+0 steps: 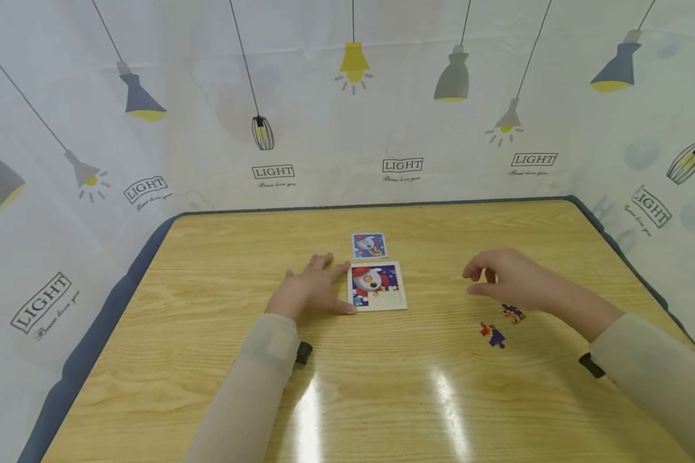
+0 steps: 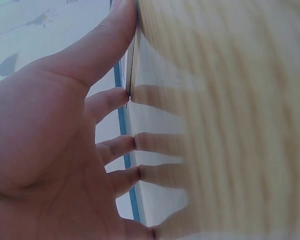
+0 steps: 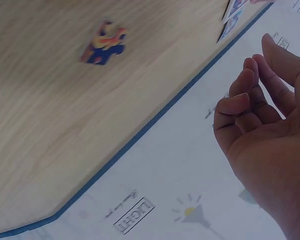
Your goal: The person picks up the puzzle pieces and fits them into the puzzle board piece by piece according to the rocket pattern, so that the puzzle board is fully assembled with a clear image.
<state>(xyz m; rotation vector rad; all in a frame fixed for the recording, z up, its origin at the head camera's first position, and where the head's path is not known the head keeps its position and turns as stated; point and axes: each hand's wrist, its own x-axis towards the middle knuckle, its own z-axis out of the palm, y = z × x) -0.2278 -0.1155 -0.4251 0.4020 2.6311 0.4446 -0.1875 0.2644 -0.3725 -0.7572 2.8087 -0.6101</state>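
A square jigsaw puzzle in a white tray (image 1: 402, 286) lies mid-table; its picture of a round white figure in red covers much of it, and the lower right shows pale backing. My left hand (image 1: 315, 287) is spread at the tray's left side, thumb and index finger at its edge. In the left wrist view, the fingertips of the left hand (image 2: 65, 145) rest on the tabletop. My right hand (image 1: 512, 278) is raised over the table at the right, fingers loosely bent and holding nothing in the right wrist view. Two loose jigsaw pieces (image 1: 492, 335) lie below it.
Just behind the tray sits a small picture card (image 1: 369, 245) with a similar print. The wooden table (image 1: 208, 386) has a dark blue edge, and a white curtain (image 1: 324, 128) printed with lamps surrounds it at the back and sides.
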